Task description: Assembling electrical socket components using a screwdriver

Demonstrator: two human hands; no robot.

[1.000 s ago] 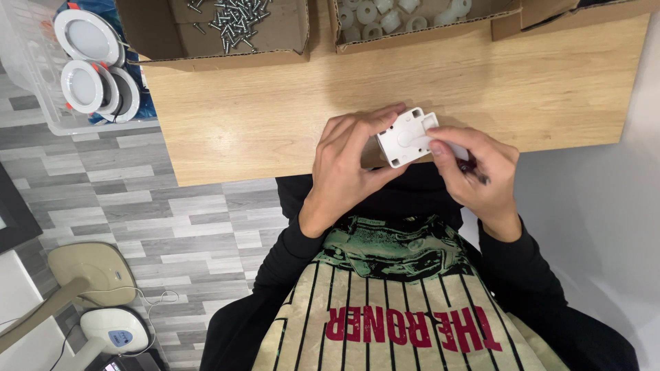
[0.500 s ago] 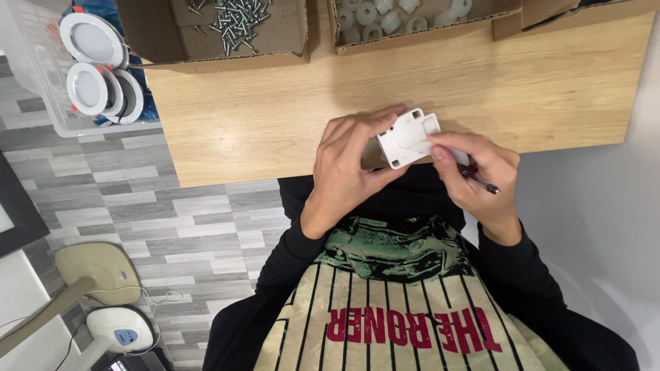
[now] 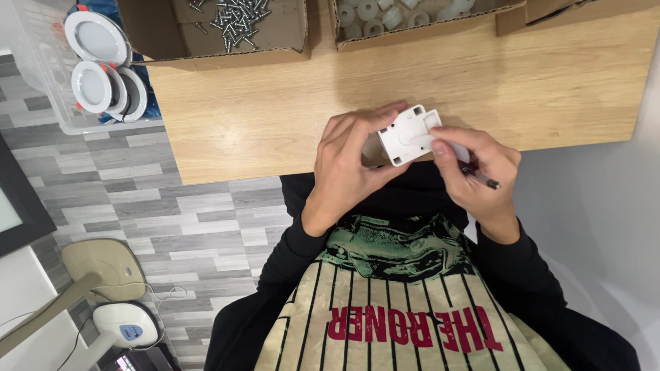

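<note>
Near the centre of the frame, just right of the middle, a small white plastic housing (image 3: 410, 135) is gripped by the left hand (image 3: 350, 161), whose fingers are curled around its left and lower edges. Its right side is touched by the thumb and fingertips of the right hand (image 3: 474, 165), and a thin dark tool (image 3: 480, 178) is clasped in that same hand, its tip projecting to the lower right. Both hands are held over the near edge of a wooden table (image 3: 275, 110). Along the top edge, a cardboard box of screws (image 3: 234, 20) and a cardboard box of white round parts (image 3: 385, 14) are seen. At the upper left, round white lamps (image 3: 96, 62) are stacked in a clear bin.
</note>
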